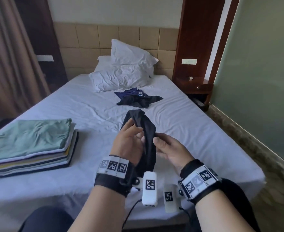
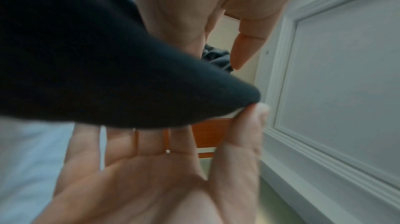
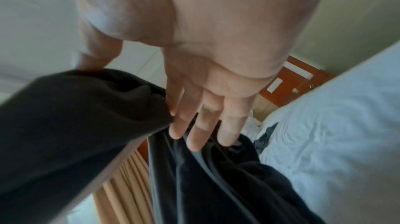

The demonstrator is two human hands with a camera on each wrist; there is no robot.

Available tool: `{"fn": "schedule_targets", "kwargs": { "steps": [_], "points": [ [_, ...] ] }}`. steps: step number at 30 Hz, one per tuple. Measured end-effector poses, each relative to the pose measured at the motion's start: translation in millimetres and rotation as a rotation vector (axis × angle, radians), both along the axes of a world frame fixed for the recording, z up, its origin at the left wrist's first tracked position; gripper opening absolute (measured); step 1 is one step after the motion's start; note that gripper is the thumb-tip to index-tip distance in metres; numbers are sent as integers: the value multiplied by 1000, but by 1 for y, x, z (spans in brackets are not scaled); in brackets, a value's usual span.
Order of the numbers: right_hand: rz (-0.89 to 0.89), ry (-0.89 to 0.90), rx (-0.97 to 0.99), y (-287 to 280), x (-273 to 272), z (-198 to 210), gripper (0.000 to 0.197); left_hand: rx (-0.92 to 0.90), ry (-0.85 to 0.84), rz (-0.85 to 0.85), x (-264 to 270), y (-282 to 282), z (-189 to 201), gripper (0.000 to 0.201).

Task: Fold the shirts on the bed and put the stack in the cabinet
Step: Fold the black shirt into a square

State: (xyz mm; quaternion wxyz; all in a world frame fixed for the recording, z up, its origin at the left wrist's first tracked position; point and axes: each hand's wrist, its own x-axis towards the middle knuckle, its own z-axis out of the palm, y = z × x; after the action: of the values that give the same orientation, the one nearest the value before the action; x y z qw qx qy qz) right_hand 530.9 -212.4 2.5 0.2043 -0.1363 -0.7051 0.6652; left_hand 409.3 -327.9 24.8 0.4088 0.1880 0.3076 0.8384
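A tall stack of folded shirts (image 1: 29, 144) lies on the bed (image 1: 196, 139), left of both hands. The left hand (image 1: 128, 143) and right hand (image 1: 169, 151) each pinch a bunched black shirt (image 1: 146, 131) above the bed. Beyond it one crumpled dark shirt (image 1: 138, 98) waits; the cabinet step remains.
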Motion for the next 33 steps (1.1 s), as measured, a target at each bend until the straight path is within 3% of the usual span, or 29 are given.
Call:
{"fn": "schedule_targets", "kwargs": {
  "steps": [2,5,7,12,16,18,21,24,26,28,31,33],
  "points": [
    [1,11,-39,-2,-8,-13,45,-67,30,87,-3,-4,-11,48],
    [-140,-17,12,3,-20,-29,20,-180,103,205,-11,-10,-26,47],
    [-212,-8,-74,9,-29,-38,11,-224,114,267,-18,-15,-37,48],
    [-303,57,-481,15,-53,-65,9,-342,43,377,-40,-21,-71,53],
    [-401,-4,-584,34,-64,-84,19,-524,83,412,-53,-13,-100,33],
    [-416,-40,-531,50,-68,-90,30,-598,121,423,-54,-3,-109,27],
    [-352,-111,-173,60,-71,-94,38,-660,219,407,-53,12,-113,27],
    [-208,-211,144,55,-71,-97,26,-658,333,294,-51,24,-111,26],
    [-215,-268,259,54,-73,-99,16,-659,396,275,-52,29,-112,23],
    [-319,-276,303,62,-73,-101,14,-666,398,347,-58,32,-115,18],
    [-494,-210,256,78,-70,-102,27,-617,289,470,-71,32,-116,21],
    [-548,-179,206,83,-68,-102,28,-580,273,460,-76,31,-113,25]
  ]
}}
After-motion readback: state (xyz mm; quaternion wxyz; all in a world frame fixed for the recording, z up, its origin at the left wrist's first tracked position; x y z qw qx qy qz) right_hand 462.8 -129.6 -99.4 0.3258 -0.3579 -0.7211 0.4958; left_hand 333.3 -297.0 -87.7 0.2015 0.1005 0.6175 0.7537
